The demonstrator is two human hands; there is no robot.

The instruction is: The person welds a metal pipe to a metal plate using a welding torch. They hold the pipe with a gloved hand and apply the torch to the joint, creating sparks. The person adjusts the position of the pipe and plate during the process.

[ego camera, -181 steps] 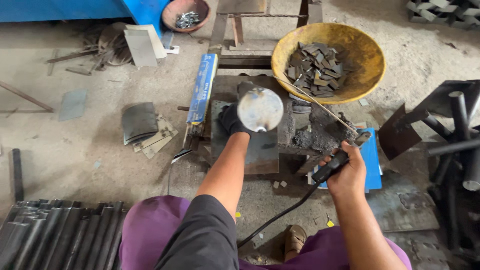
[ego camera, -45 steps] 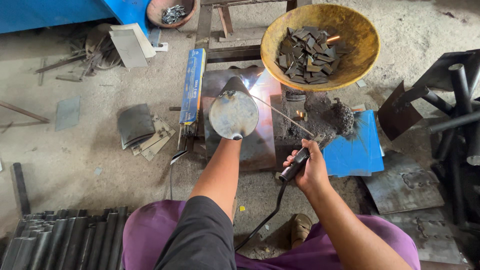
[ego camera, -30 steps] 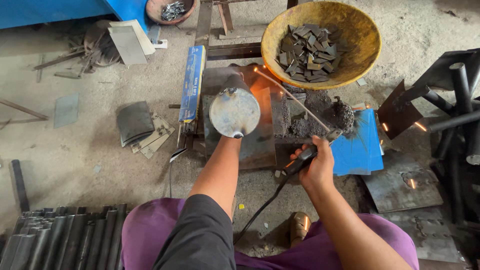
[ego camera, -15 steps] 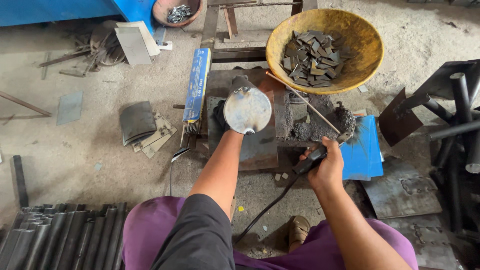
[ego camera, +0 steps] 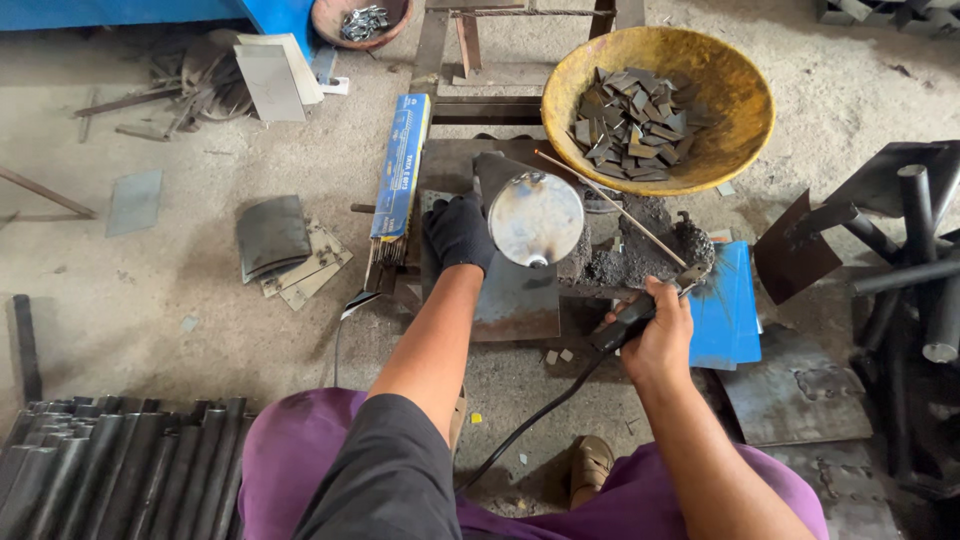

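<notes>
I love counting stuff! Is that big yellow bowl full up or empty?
Partly full. The yellow bowl holds a pile of dark metal pieces in its middle, while much of its inner wall shows bare.

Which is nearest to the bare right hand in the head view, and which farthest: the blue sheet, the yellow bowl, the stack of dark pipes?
1. Blue sheet, just beside the right hand, on its right.
2. Yellow bowl, farther up.
3. Dark pipes, far at lower left.

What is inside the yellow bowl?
The yellow bowl holds a heap of small dark metal pieces. Its bottom beneath the heap is covered and cannot be seen.
</notes>
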